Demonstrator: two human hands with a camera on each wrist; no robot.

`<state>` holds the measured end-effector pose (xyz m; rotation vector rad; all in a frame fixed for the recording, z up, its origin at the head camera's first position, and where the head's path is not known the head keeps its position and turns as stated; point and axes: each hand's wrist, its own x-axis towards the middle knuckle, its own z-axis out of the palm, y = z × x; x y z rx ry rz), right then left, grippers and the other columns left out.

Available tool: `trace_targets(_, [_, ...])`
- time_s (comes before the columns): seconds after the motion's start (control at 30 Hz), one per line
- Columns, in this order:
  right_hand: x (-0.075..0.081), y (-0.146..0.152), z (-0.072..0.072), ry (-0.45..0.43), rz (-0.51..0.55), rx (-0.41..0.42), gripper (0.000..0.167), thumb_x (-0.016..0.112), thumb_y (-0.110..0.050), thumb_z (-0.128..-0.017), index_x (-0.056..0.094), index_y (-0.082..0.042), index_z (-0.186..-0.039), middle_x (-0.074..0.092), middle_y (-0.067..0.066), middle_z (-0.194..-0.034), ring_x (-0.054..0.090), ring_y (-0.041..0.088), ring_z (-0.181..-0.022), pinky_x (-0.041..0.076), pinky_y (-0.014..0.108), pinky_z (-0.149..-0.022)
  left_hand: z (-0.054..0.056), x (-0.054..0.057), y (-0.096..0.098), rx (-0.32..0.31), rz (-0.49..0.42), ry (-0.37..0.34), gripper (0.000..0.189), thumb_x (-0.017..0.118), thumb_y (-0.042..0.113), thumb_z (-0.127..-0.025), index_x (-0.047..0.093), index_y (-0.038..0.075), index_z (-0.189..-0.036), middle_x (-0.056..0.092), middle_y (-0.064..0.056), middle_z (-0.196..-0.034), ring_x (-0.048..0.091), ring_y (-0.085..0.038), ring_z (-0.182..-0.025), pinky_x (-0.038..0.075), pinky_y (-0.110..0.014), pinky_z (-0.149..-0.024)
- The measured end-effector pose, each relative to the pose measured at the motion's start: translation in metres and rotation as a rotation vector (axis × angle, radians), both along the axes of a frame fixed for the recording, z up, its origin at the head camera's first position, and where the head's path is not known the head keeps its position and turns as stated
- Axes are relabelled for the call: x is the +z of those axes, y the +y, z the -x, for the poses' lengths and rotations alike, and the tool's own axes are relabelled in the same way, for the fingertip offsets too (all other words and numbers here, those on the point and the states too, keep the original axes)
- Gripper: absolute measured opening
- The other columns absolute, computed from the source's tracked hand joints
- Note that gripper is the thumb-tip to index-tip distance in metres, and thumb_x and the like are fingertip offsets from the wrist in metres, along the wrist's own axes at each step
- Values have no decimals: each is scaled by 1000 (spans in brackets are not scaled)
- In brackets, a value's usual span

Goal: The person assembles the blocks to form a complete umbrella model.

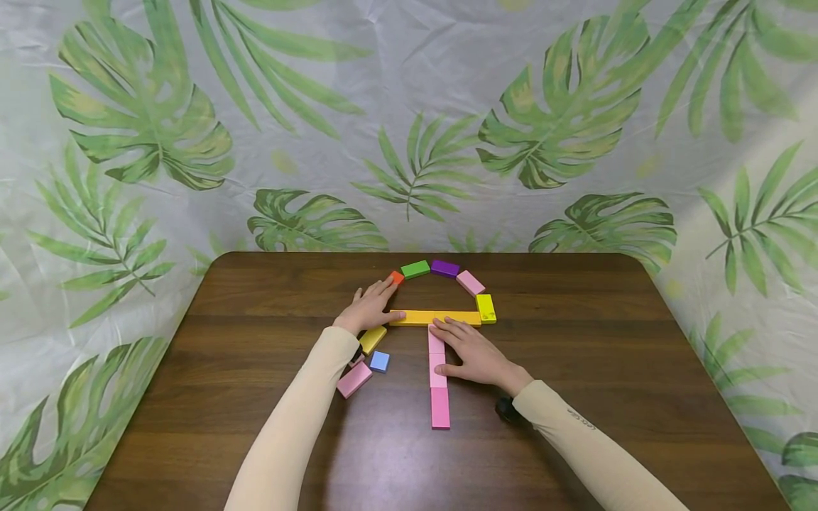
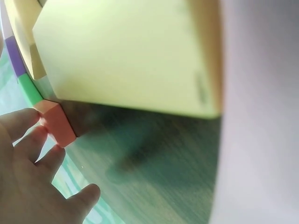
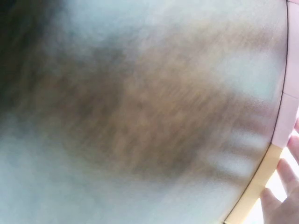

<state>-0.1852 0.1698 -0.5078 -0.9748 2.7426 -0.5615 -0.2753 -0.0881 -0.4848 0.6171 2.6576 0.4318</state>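
Observation:
My left hand (image 1: 368,306) reaches over the table with fingers extended. Its fingertips touch a red-orange block (image 1: 397,277), also seen in the left wrist view (image 2: 57,123), while the thumb lies at the left end of a row of two orange blocks (image 1: 418,318). My right hand (image 1: 479,358) rests with spread fingers against the top of a column of pink blocks (image 1: 437,372) and the lower edge of the orange row. Above the row, a green block (image 1: 415,270), a purple block (image 1: 445,268), a light pink block (image 1: 471,282) and a yellow block (image 1: 486,309) form an arc.
Beside my left forearm lie a loose dark-yellow block (image 1: 373,341), a small blue block (image 1: 380,362) and a pink block (image 1: 354,380), with another partly hidden by the wrist. The brown wooden table (image 1: 575,319) meets a leaf-print curtain (image 1: 415,177) at its far edge.

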Motion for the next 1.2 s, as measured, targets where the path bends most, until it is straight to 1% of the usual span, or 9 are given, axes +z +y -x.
trace_targets(0.37, [0,0,-1,-3,-2,-2,80,60,-53,-88,32,-11,-150,29,7,-154,19,28,-143,15,45,-114,-1,1,0,0,2,3,78,51,51,-95,19,10,-153,8,-5,-160,9,-29,-144,8,-57,-111])
trace_targets(0.5, [0,0,-1,-1,1,-1,80,60,-53,-88,32,-11,-150,29,7,-154,19,28,-143,15,46,-113,-3,1,-2,3,-24,9,78,52,50,-95,19,10,-153,8,-5,-160,9,-29,-144,8,-58,-111])
trace_targets(0.6, [1,0,-2,-2,-1,-1,80,60,-53,-88,32,-11,-150,29,7,-154,19,28,-143,15,45,-114,-6,2,-6,1,-54,20,77,52,49,-95,19,11,-154,8,-5,-160,9,-29,-144,8,-59,-110])
trace_targets(0.73, [1,0,-2,0,-4,1,80,59,-53,-88,32,-11,-150,29,7,-154,19,28,-143,15,45,-114,-14,7,-15,-17,-106,38,77,54,48,-95,21,10,-153,10,-5,-160,10,-30,-144,6,-60,-110])
trace_targets(0.9, [4,-1,-2,-1,9,4,80,61,-52,-88,33,-10,-150,29,8,-154,19,29,-142,15,46,-114,-30,13,-29,-53,-144,52,76,57,46,-94,24,9,-152,14,-7,-159,12,-30,-144,5,-60,-110])
trace_targets(1.07, [6,-1,-2,-9,10,1,80,61,-51,-88,32,-10,-150,29,8,-154,19,29,-143,14,46,-114,-47,15,-43,-102,-166,86,71,59,40,-94,30,7,-150,22,-11,-156,18,-32,-142,9,-63,-108])
trace_targets(1.2, [7,-1,-2,-19,10,-1,80,61,-50,-88,32,-9,-150,28,8,-154,19,29,-143,14,46,-114,-62,16,-52,-135,-180,93,65,61,33,-94,36,6,-147,27,-11,-155,22,-33,-141,12,-63,-108])
